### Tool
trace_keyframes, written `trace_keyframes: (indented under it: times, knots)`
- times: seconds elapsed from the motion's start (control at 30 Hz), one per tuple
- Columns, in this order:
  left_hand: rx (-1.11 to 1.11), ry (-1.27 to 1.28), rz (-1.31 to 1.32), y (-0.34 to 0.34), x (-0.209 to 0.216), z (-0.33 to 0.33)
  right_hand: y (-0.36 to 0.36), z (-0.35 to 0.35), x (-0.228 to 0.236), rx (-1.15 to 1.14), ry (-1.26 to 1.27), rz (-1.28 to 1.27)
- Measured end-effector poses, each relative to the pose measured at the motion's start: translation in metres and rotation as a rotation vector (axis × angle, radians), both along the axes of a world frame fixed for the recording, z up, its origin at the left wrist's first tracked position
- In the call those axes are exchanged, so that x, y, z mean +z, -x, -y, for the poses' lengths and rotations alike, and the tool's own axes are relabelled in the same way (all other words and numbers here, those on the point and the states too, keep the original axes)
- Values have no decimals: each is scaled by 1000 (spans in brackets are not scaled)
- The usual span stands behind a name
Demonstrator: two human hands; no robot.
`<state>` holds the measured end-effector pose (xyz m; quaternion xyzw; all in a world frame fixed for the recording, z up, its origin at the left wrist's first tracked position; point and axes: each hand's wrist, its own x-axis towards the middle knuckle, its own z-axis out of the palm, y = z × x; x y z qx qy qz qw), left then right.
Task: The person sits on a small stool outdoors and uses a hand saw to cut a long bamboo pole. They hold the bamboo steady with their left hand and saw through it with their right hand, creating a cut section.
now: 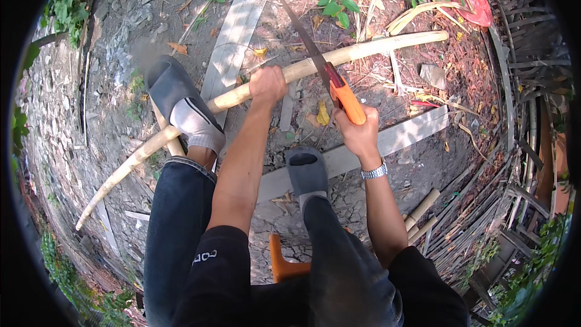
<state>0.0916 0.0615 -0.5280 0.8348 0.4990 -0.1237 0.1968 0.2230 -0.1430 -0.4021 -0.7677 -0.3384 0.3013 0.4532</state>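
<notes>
A long, pale, peeled wooden pole (363,50) runs from the lower left to the upper right in front of me. My left hand (268,83) is wrapped round the pole near its middle. To the right of that grip, a handsaw (347,98) with an orange handle lies across the pole, its blade pointing away to the upper left. My right hand (358,130) is closed on the saw's handle, with a metal watch at the wrist. Whether the teeth have cut into the wood I cannot tell. My left foot, in a grey slide sandal (177,82), is against the pole.
A flat pale board (417,130) lies by my right sandal (307,166); another plank (239,27) stretches away at the top. Peeled strips (417,15) and a red plastic bag (472,3) are at the far right. Cut sticks (422,206) lie at lower right. An orange seat (284,260) is below me.
</notes>
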Motion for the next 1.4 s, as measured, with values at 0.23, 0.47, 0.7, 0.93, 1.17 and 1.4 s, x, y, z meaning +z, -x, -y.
trace_keyframes:
  times: [0.23,0.47,0.7,0.93,1.17,1.4]
  knots:
    - [-67,-76,1,-4,3,7,16,62,-7,-70,15,-170]
    - [-64,-69,13,-6,-2,7,22,79,-28,-75,-34,-133]
    - [-41,-70,16,-6,3,8,21,79,-23,-69,-27,-139]
    - [-27,-38,33,-7,-4,5,28,95,-18,-58,1,-90]
    - [-40,-31,51,-7,-5,5,52,203,16,-33,171,-105]
    - [-11,11,-12,-7,2,1,49,203,31,76,222,1]
